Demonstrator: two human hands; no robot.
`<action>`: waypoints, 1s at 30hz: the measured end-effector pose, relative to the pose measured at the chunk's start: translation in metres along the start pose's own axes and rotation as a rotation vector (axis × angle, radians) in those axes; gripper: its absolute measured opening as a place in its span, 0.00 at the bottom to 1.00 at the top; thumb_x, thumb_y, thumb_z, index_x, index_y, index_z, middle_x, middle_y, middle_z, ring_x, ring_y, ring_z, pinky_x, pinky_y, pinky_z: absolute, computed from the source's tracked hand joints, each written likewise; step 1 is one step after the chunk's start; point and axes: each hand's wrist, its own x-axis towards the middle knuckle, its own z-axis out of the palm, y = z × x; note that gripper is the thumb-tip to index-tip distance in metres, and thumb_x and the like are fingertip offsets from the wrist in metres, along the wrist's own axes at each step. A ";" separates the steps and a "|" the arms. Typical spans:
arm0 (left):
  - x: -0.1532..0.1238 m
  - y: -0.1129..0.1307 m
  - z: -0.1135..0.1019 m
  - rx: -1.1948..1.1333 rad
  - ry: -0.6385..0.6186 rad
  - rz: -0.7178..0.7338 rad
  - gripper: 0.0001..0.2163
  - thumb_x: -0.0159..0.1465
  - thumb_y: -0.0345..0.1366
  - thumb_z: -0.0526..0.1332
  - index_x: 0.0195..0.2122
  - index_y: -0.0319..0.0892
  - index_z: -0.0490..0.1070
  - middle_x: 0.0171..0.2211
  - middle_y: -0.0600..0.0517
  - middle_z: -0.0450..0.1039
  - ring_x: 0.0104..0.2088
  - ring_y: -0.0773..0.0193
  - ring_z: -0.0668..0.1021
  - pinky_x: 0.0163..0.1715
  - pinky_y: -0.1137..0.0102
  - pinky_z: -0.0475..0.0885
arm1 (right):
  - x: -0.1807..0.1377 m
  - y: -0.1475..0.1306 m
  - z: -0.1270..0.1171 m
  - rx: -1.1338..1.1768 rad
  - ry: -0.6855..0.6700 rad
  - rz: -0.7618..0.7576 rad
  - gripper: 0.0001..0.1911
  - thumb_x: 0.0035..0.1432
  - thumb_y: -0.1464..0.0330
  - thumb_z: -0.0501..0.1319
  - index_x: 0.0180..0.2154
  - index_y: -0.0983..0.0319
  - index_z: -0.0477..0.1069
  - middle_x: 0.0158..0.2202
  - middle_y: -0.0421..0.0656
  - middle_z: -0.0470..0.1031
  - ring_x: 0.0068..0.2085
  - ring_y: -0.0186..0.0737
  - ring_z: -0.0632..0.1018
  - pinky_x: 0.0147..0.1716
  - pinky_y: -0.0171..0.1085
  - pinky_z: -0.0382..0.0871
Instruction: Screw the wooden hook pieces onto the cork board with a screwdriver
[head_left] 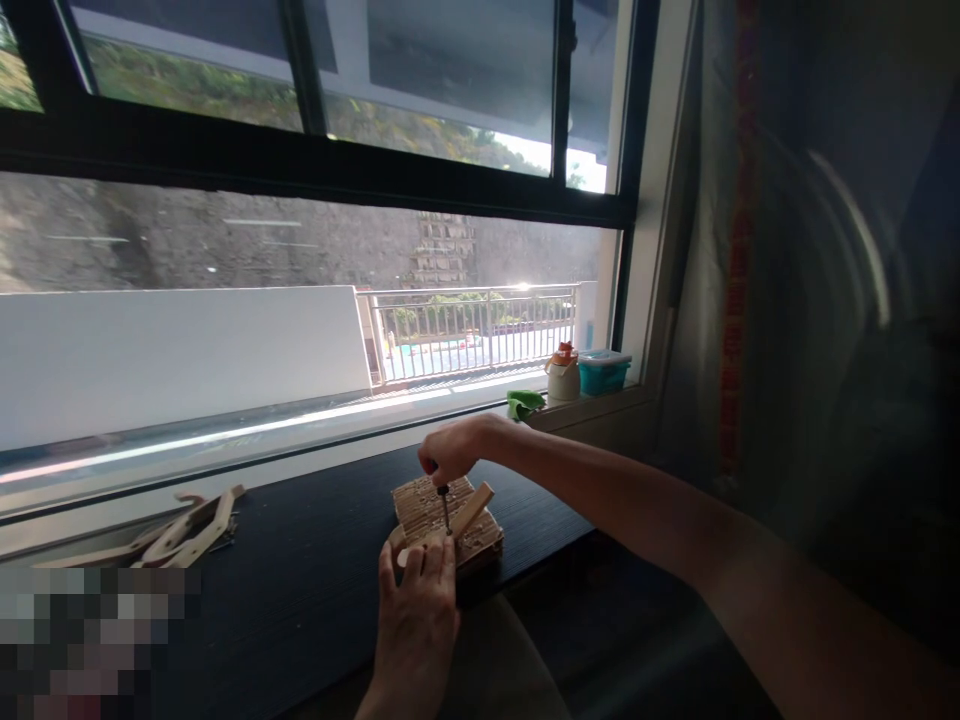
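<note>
On a dark table lies a stack of corrugated cardboard [427, 503] with a ragged top. A pale wooden strip [474, 508] rests slantwise across it, its near end by my left fingertips. My left hand [420, 595] is closed on a light wooden piece [401, 556] at the stack's near edge; fingers cover most of it. My right hand [450, 448] is wrapped round the handle of a screwdriver [445, 508] from above. Its shaft stands nearly upright, with the tip down at the wood beside my left fingers. Whether a screw sits under the tip is too small to tell.
Several pale wooden parts [187, 530] lie on the table's left side near the window. Along the sill stand a green cloth [524, 403], a bottle with an orange top [562, 378] and a teal lidded box [604, 373]. The dark tabletop [300, 580] ends at a near edge.
</note>
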 end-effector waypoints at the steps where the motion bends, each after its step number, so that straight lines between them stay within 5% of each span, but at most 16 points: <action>1: 0.000 0.000 0.000 -0.004 0.002 -0.001 0.25 0.55 0.28 0.57 0.56 0.41 0.64 0.52 0.46 0.70 0.50 0.51 0.68 0.57 0.47 0.51 | -0.001 -0.001 -0.001 -0.001 -0.004 0.000 0.21 0.53 0.69 0.60 0.49 0.69 0.68 0.37 0.47 0.76 0.31 0.34 0.74 0.27 0.31 0.65; 16: 0.003 0.001 0.001 0.001 0.001 0.006 0.22 0.57 0.28 0.55 0.54 0.41 0.66 0.50 0.46 0.71 0.49 0.51 0.69 0.58 0.47 0.50 | -0.001 -0.004 0.003 -0.084 0.038 -0.001 0.17 0.54 0.68 0.57 0.44 0.69 0.72 0.41 0.50 0.75 0.37 0.41 0.74 0.29 0.36 0.63; 21: 0.001 -0.001 0.004 -0.003 0.020 0.007 0.25 0.54 0.28 0.58 0.55 0.42 0.65 0.50 0.47 0.70 0.50 0.51 0.68 0.57 0.47 0.49 | -0.006 -0.001 -0.003 -0.103 0.021 0.015 0.17 0.54 0.66 0.57 0.42 0.70 0.74 0.35 0.49 0.77 0.32 0.39 0.75 0.26 0.34 0.63; 30: -0.001 -0.001 0.007 -0.058 -0.033 -0.030 0.26 0.55 0.30 0.58 0.57 0.42 0.63 0.51 0.46 0.68 0.50 0.51 0.65 0.47 0.57 0.63 | -0.006 0.004 -0.002 -0.122 0.081 -0.040 0.14 0.52 0.74 0.57 0.41 0.66 0.75 0.39 0.46 0.77 0.37 0.37 0.74 0.31 0.33 0.62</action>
